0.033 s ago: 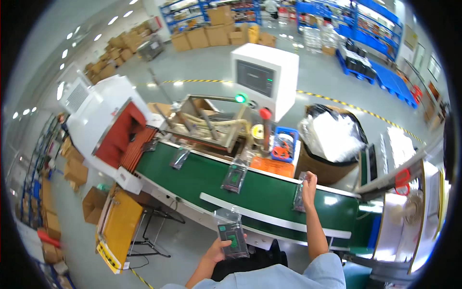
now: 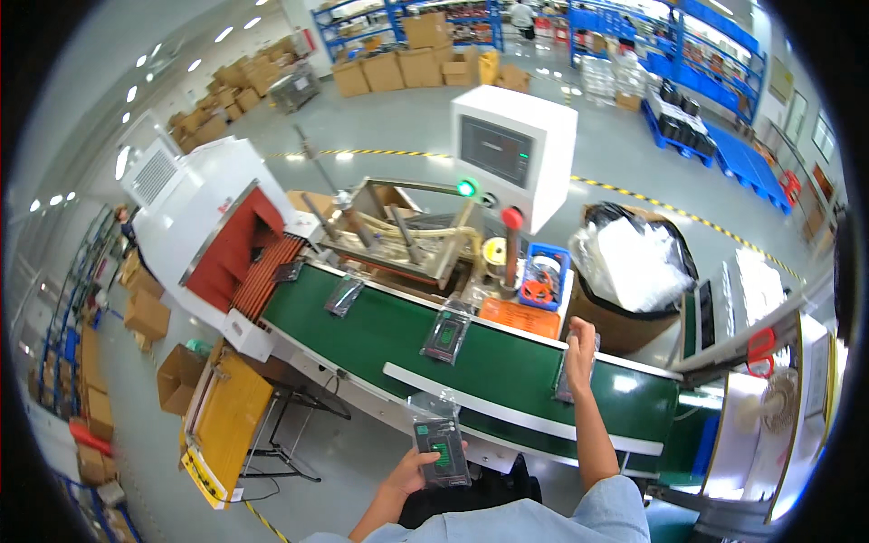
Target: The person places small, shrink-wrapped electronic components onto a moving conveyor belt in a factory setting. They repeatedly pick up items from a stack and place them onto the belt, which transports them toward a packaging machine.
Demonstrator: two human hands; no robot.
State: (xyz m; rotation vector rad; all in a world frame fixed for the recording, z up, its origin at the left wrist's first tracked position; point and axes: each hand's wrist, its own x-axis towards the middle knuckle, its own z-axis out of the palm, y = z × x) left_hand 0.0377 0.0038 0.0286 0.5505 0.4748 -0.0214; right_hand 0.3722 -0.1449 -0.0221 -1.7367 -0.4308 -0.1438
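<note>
My left hand (image 2: 411, 469) is closed around a flat dark pack in clear plastic film (image 2: 444, 452), held in front of me at the near side of the belt. A green marking shows on its face, and loose film sticks up past its far end. My right hand (image 2: 582, 351) reaches over another film-wrapped dark pack (image 2: 563, 384) lying towards the belt's right end. Its fingers point away from me, loosely bent and apart, and they partly cover that pack. A similar pack (image 2: 446, 333) lies on the green conveyor belt (image 2: 371, 337) between my hands.
More wrapped packs (image 2: 344, 295) lie leftward, near a white machine (image 2: 195, 213) with a red curtain. Behind the belt stand a metal-framed machine with a white control box (image 2: 516, 149), a blue basket (image 2: 545, 271), an orange tray (image 2: 520, 317) and a black-lined bin (image 2: 634, 317).
My right hand has come down over the pack, and its fingers have moved off the far end they were pinching. The left hand still holds its pack. The whole view has shifted slightly.
</note>
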